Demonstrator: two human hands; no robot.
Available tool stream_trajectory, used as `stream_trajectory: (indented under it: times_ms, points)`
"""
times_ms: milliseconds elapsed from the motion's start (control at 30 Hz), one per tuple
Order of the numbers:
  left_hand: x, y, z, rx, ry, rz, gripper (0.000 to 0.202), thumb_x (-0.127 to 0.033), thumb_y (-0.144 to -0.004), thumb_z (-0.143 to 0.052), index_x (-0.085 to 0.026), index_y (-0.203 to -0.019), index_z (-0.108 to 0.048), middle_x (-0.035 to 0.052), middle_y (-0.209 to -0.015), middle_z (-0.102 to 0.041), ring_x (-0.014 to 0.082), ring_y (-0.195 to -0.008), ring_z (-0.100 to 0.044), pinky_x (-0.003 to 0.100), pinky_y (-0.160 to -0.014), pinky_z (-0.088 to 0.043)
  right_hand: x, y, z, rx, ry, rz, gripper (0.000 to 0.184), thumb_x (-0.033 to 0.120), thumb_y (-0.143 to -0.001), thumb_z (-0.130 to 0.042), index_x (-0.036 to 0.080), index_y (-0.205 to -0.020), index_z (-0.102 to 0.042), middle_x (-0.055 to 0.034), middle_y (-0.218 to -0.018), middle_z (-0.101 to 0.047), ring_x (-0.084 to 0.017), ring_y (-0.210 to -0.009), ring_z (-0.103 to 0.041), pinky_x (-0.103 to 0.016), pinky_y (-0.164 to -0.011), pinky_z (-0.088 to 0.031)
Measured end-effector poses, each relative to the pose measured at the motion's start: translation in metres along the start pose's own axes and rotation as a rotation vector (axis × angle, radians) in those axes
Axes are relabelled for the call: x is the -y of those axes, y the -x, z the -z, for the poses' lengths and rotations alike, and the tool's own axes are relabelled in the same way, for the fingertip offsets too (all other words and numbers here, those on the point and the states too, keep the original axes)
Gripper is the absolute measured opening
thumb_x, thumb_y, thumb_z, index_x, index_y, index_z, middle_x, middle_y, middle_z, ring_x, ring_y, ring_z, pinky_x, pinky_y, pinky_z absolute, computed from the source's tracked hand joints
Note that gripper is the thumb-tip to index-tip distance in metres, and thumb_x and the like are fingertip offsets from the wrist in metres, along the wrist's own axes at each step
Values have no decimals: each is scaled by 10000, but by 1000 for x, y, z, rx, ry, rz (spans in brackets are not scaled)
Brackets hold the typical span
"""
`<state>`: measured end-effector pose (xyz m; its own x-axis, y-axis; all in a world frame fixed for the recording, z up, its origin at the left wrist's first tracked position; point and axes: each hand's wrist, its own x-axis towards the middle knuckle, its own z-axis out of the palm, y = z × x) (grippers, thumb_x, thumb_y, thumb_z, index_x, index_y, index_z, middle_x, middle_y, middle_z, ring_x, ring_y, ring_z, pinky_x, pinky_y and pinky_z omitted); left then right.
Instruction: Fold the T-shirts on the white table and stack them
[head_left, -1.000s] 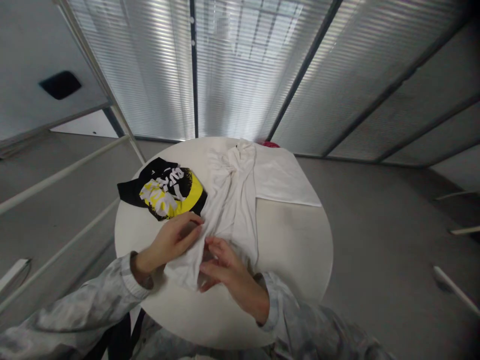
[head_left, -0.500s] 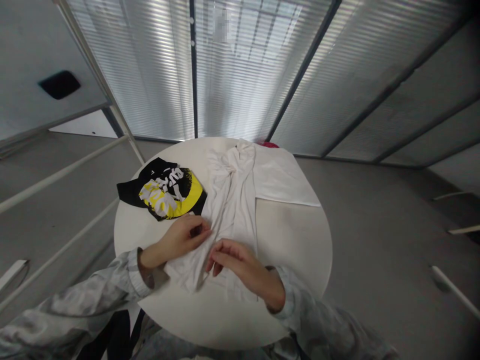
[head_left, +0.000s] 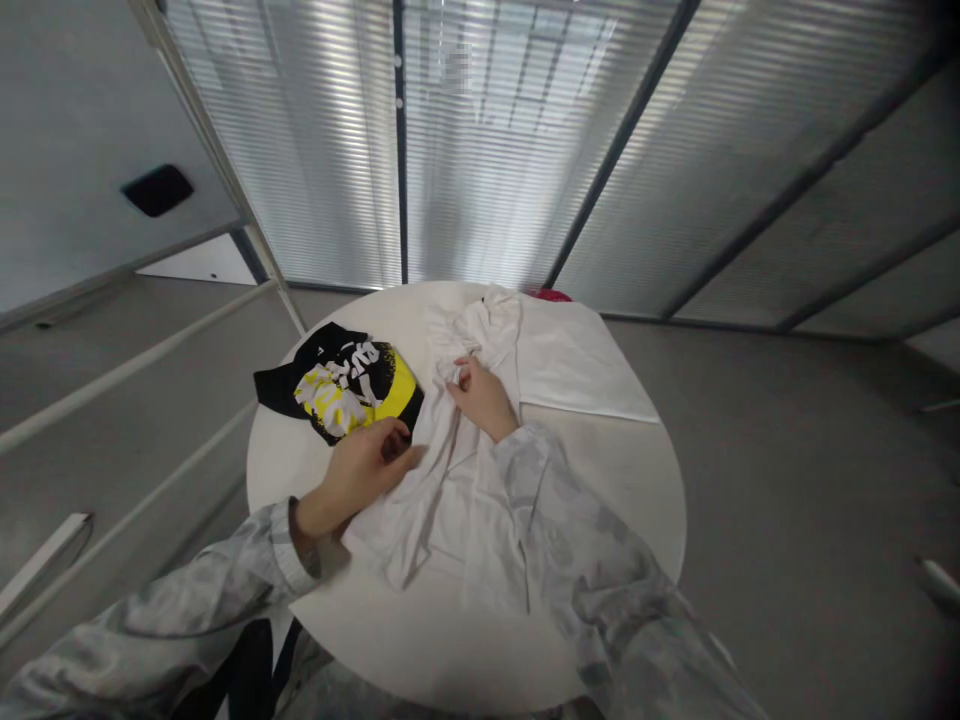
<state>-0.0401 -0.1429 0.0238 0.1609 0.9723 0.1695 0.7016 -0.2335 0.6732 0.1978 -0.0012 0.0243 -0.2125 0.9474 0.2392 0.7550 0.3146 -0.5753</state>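
A crumpled white garment (head_left: 480,500) runs down the middle of the round table, gathered in long folds, its exact kind unclear. My left hand (head_left: 367,470) is at the garment's left edge, its fingers curled and its fingertips at the fabric. Farther up, my right hand (head_left: 484,395) pinches the bunched cloth near the garment's upper part; its fingers are closed. Just beyond the left hand lies a black garment (head_left: 300,365) with yellow and white print, loosely folded.
Flat white fabric (head_left: 577,360) covers the table's far right; whether it belongs to the crumpled garment, I cannot tell. Something red (head_left: 553,295) peeks from behind the far rim of the white table (head_left: 615,500). A ribbed translucent partition (head_left: 480,180) stands behind. Pale rails (head_left: 150,355) are at left.
My right hand has moved from the near part of the white garment up to its bunched upper part. My left hand stays by the left edge. The view has shifted slightly.
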Motion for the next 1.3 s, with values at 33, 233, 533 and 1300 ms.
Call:
stream_trajectory:
  times_ms: [33, 233, 533, 1300]
  points:
    - [0, -1, 0, -7, -64, -22, 326, -573, -988, -750, -255, -1051, -715, 6, -841, -749, 204, -726, -683, 319, -674, -469, -3, 1, -4, -18, -45, 13, 389, 267, -959, -717, 220, -1338, -646, 7, -897, -737, -222, -822, -702, -336, -840, -517]
    - [-3, 1, 1, 29, -149, -150, 321, -436, -1059, -636, -237, -808, -615, 14, -779, -703, 201, -735, -657, 351, -763, -452, -11, 1, -9, -180, -64, 86, 185, 277, -1036, -596, 228, -1112, -758, -41, -954, -730, -225, -874, -676, -349, -877, -520]
    - [-3, 4, 4, -7, -162, -224, 335, -441, -997, -714, -238, -775, -568, 24, -806, -692, 220, -803, -671, 399, -864, -493, -7, 35, 5, -35, 287, 265, 597, 472, -1070, -635, 174, -1586, -605, -190, -1656, -560, -374, -1511, -490, -554, -1288, -350]
    - [-30, -88, -31, -11, -235, -380, 521, -524, -1091, -618, -210, -1506, -626, 168, -1593, -642, 343, -1484, -603, 561, -1320, -394, -57, 66, 63, -4, 158, 338, 471, 396, -1122, -492, 237, -1547, -618, -119, -1675, -568, -280, -1582, -483, -546, -1350, -336]
